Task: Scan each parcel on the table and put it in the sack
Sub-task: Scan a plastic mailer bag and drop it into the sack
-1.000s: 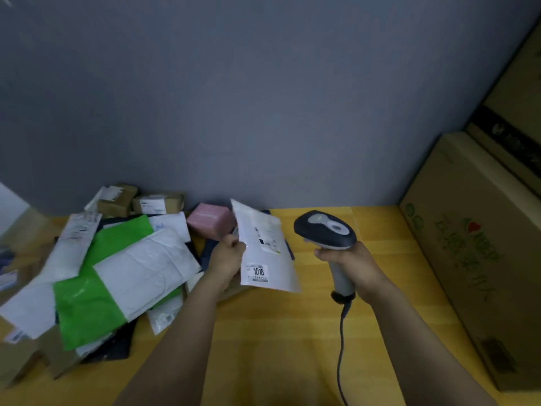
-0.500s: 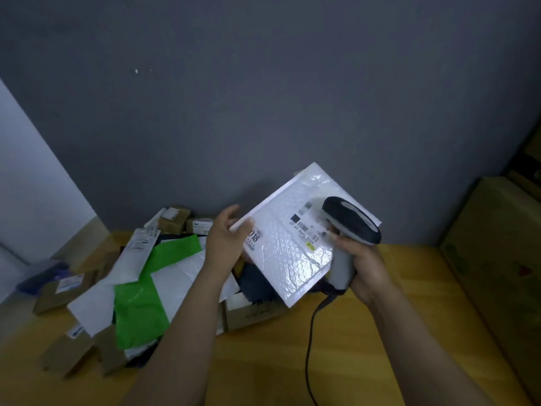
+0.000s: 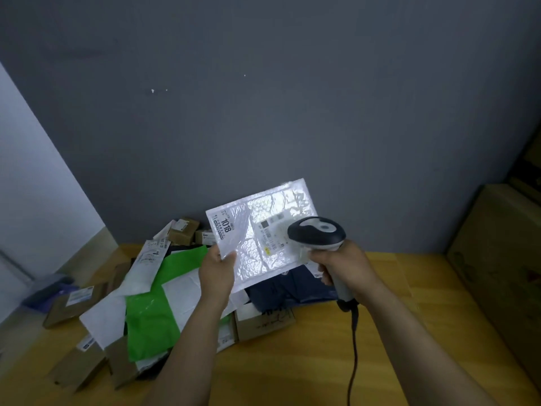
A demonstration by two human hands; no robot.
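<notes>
Scanner (image 3: 317, 233) in right hand (image 3: 344, 263) points left at tilted mailer (image 3: 257, 244).

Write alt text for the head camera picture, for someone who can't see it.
A person's left hand holds up a white bubble mailer while the right hand aims a corded barcode scanner at its label. Below them, a pile of parcels lies on a wooden table against a grey wall.

Parcel-sorting room: heaped parcels (image 3: 152, 291), barcode scanner (image 3: 317, 233), stacked cartons (image 3: 497, 259).
</notes>
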